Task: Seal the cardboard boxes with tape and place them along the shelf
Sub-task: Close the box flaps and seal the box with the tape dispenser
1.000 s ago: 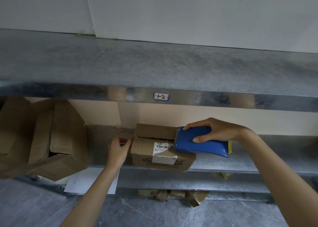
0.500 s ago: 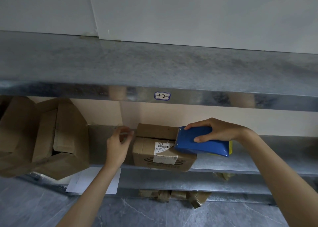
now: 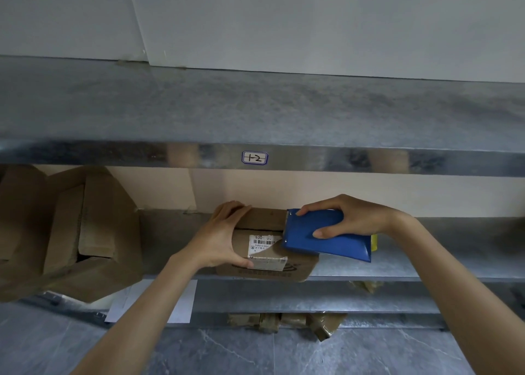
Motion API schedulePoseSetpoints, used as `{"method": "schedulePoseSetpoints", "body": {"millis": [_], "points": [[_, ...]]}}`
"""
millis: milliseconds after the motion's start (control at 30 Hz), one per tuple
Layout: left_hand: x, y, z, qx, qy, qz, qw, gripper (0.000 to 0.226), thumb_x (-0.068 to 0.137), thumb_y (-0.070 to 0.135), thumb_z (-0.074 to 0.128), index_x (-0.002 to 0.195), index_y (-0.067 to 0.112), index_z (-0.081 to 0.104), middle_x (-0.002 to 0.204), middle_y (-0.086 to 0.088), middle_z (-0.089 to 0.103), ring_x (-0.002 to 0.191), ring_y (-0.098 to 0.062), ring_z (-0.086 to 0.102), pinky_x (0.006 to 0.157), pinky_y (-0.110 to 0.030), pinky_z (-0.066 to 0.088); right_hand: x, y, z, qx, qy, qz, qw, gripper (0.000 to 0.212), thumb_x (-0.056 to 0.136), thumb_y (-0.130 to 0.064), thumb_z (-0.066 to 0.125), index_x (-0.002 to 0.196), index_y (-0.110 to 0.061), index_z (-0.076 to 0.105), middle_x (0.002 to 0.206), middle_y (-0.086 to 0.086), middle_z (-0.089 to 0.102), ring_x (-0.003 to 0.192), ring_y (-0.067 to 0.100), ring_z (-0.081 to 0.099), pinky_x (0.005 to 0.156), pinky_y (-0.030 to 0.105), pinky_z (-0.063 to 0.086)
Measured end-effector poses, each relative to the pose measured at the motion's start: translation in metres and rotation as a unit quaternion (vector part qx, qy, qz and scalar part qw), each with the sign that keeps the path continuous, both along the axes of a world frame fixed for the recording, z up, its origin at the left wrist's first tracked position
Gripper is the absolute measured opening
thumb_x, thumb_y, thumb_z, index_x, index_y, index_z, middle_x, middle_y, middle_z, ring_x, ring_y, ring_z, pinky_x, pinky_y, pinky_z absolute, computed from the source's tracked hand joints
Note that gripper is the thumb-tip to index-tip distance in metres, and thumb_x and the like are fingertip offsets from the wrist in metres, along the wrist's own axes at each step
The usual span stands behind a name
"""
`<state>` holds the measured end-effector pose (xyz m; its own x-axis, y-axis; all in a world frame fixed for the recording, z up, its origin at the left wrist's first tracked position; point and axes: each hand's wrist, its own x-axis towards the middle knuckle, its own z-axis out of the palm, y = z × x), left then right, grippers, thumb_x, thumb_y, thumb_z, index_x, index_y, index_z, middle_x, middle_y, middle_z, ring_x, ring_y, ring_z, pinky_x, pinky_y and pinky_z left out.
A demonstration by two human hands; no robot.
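Two hands clamped: left hand [image 3: 218,238] round cardboard box [image 3: 265,220], right hand [image 3: 358,218] round blue tape dispenser [image 3: 335,247].

We see a small box [image 3: 264,222] in plain brown cardboard, its white label [image 3: 264,242] printed with black barcode stripes, and a dark oval logo [image 3: 267,269] on the front face. The tape dispenser [image 3: 321,234] is solid blue, with a yellow sliver [image 3: 374,242] at its right end. We find the shelf [image 3: 255,113] grey and mottled, its white sticker [image 3: 254,158] edged in blue with black handwriting. The big box [image 3: 99,232] is brown too; the floor [image 3: 227,352] is grey with pale veins
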<state>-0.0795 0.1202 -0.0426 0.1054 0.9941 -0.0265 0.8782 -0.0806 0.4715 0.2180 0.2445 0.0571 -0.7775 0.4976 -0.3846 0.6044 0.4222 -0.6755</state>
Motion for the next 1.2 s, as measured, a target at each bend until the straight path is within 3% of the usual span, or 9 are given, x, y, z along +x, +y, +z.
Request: {"method": "schedulePoseSetpoints", "body": {"millis": [267, 367, 467, 600, 767, 1200], "points": [[0.002, -0.009, -0.004, 0.055, 0.003, 0.008, 0.998, 0.122, 0.046, 0.073, 0.082, 0.149, 0.033, 0.029, 0.145, 0.015, 0.027, 0.134, -0.007, 0.024, 0.105, -0.026, 0.030, 0.008, -0.007, 0.005, 0.009, 0.012, 0.018, 1.000, 0.046, 0.079, -0.054, 0.071, 0.123, -0.055, 0.057, 0.130, -0.038, 0.051, 0.119, -0.016, 0.046, 0.100, 0.009, 0.038], [0.004, -0.014, -0.005, 0.062, -0.002, 0.019, 0.998, 0.122, 0.046, 0.072, 0.083, 0.148, 0.035, 0.028, 0.145, 0.016, 0.027, 0.134, -0.007, 0.025, 0.104, -0.026, 0.032, 0.011, -0.009, 0.012, 0.000, 0.026, 0.020, 0.999, 0.047, 0.078, -0.052, 0.073, 0.123, -0.055, 0.057, 0.130, -0.039, 0.051, 0.122, -0.015, 0.046, 0.100, 0.007, 0.037], [0.006, -0.018, -0.003, 0.057, -0.013, 0.023, 0.998, 0.121, 0.046, 0.072, 0.083, 0.148, 0.038, 0.027, 0.146, 0.018, 0.026, 0.135, -0.004, 0.025, 0.104, -0.028, 0.034, 0.013, -0.011, 0.013, 0.001, 0.032, 0.024, 0.999, 0.048, 0.080, -0.048, 0.074, 0.125, -0.051, 0.058, 0.130, -0.034, 0.053, 0.120, -0.009, 0.050, 0.101, 0.013, 0.041], [0.008, -0.025, -0.002, 0.055, -0.040, 0.032, 0.997, 0.122, 0.045, 0.070, 0.085, 0.148, 0.040, 0.028, 0.148, 0.019, 0.026, 0.133, 0.005, 0.022, 0.107, -0.026, 0.030, 0.015, -0.014, 0.010, -0.006, 0.046, 0.027, 0.999, 0.048, 0.081, -0.044, 0.074, 0.126, -0.049, 0.059, 0.128, -0.033, 0.055, 0.117, -0.006, 0.054, 0.099, 0.015, 0.044], [0.009, -0.031, -0.002, 0.073, -0.067, 0.034, 0.995, 0.121, 0.042, 0.068, 0.087, 0.147, 0.043, 0.032, 0.146, 0.029, 0.025, 0.134, 0.021, 0.012, 0.104, -0.007, 0.015, 0.020, -0.016, 0.007, -0.029, 0.055, 0.033, 0.998, 0.047, 0.081, -0.044, 0.074, 0.124, -0.052, 0.058, 0.126, -0.032, 0.057, 0.113, -0.003, 0.058, 0.094, 0.015, 0.047], [0.008, -0.033, 0.000, 0.060, -0.054, 0.040, 0.996, 0.119, 0.043, 0.065, 0.087, 0.145, 0.052, 0.027, 0.144, 0.045, 0.016, 0.139, 0.018, 0.009, 0.109, -0.020, 0.019, 0.042, -0.017, 0.004, -0.062, 0.078, 0.028, 0.995, 0.050, 0.082, -0.036, 0.076, 0.128, -0.045, 0.059, 0.127, -0.018, 0.062, 0.111, 0.008, 0.064, 0.097, 0.036, 0.053]]}}
